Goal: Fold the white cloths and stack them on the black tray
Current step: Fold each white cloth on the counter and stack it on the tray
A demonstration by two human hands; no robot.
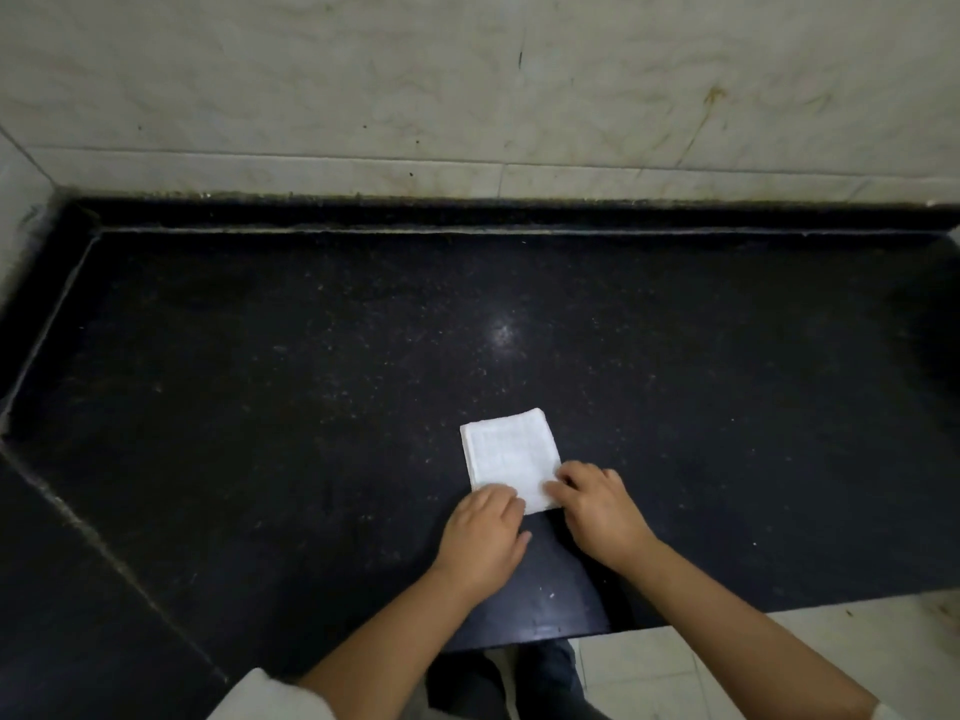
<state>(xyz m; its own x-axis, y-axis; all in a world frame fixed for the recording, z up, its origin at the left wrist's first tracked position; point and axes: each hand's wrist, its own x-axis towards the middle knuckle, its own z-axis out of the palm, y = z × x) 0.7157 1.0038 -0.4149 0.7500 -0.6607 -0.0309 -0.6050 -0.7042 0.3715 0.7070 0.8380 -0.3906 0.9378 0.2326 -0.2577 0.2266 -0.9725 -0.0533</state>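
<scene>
One cloth [510, 457], already folded into a small rectangle, lies on the dark counter [260, 381] near its front edge. Both hands meet at its near edge: the left hand [485, 532] and right hand [597, 511] have curled fingers on the near corners, seemingly pinching them. Folding looks nearly finished. Next comes lifting the cloth without spilling the layers; no tray is visible.
</scene>
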